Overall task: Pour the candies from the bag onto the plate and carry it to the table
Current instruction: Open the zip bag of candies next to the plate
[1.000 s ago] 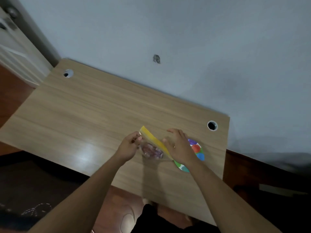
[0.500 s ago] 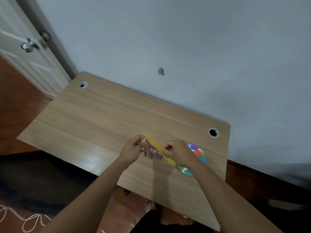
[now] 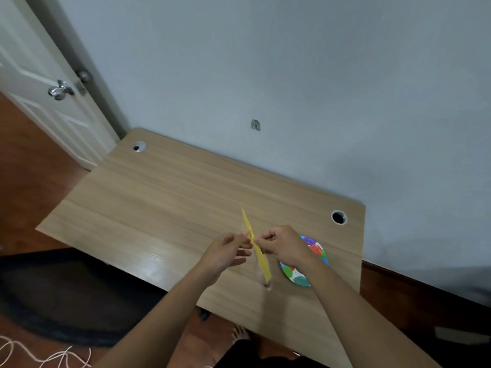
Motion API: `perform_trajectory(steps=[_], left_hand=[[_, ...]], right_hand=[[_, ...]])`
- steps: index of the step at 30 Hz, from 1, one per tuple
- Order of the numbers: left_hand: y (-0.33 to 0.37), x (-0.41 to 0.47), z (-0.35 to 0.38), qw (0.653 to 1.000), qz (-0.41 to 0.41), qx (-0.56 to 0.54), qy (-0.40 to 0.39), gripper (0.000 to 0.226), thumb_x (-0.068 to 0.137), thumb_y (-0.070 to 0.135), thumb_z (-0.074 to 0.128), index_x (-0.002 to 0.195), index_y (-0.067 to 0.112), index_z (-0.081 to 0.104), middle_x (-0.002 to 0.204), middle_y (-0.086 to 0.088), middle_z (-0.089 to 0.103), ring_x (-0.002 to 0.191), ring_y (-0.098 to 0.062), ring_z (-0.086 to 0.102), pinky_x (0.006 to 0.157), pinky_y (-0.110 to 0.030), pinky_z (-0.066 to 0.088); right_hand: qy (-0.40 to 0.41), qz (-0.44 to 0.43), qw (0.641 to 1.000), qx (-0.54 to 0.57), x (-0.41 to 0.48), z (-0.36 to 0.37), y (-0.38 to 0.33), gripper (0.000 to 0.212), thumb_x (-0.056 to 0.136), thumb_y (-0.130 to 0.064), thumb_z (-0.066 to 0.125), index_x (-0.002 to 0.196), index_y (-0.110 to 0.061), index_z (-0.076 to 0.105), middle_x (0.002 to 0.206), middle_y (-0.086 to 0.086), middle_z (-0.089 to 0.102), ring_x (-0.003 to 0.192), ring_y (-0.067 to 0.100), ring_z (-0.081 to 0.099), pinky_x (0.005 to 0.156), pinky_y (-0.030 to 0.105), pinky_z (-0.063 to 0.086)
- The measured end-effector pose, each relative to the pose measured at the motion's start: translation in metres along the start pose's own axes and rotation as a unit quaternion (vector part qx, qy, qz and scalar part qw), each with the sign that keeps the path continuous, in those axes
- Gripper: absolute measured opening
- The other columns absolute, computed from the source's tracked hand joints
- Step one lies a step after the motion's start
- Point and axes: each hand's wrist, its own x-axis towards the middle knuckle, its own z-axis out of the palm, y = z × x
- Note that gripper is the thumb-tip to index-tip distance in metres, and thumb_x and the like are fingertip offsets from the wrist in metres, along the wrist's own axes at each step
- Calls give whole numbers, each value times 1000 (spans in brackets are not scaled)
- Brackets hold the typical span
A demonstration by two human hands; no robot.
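Note:
A clear candy bag with a yellow top strip (image 3: 257,249) is held above the wooden desk (image 3: 164,197), seen nearly edge-on. My left hand (image 3: 225,252) pinches its top from the left and my right hand (image 3: 284,245) pinches it from the right. The candies hang blurred in the bag's lower end (image 3: 265,281). A small paper plate with coloured dots (image 3: 317,254) lies on the desk just right of the bag, partly hidden under my right wrist.
The desk stands against a grey wall, with cable holes at the far left (image 3: 139,146) and far right (image 3: 338,217). A white door with a knob (image 3: 60,90) is at the left. A dark rug (image 3: 66,296) and a white cord (image 3: 47,361) lie on the floor.
Both hands lifted the bag off the desk and turned it from lying flat to hanging edge-on. My right hand closed on the yellow strip. The camera tilted up and left.

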Motion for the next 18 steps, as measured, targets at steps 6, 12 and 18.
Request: perform_trajectory(steps=[6,12,18], left_hand=[[0,2,6,994,3,-88,-58,47,100,39,73,116,-4,76,114,-26,80,104,-34,80,105,-50,62],[1,7,9,993,20,-98,-65,35,103,21,70,115,-12,73,104,-26,79,90,-27,76,88,-36,69],[5,6,14,995,35,-76,-57,34,106,16,65,123,-13,72,120,-31,77,98,-32,78,78,-31,69]], right_hand=[[2,11,1000,18,-6,-6,7,14,95,-24,82,95,-11,86,91,10,87,78,11,79,87,30,63],[-20,19,992,126,-13,-10,15,12,100,-23,79,101,-12,84,101,18,86,88,20,79,102,43,63],[1,46,987,155,-16,-10,16,23,103,-28,70,108,-8,80,109,17,85,109,34,81,101,45,65]])
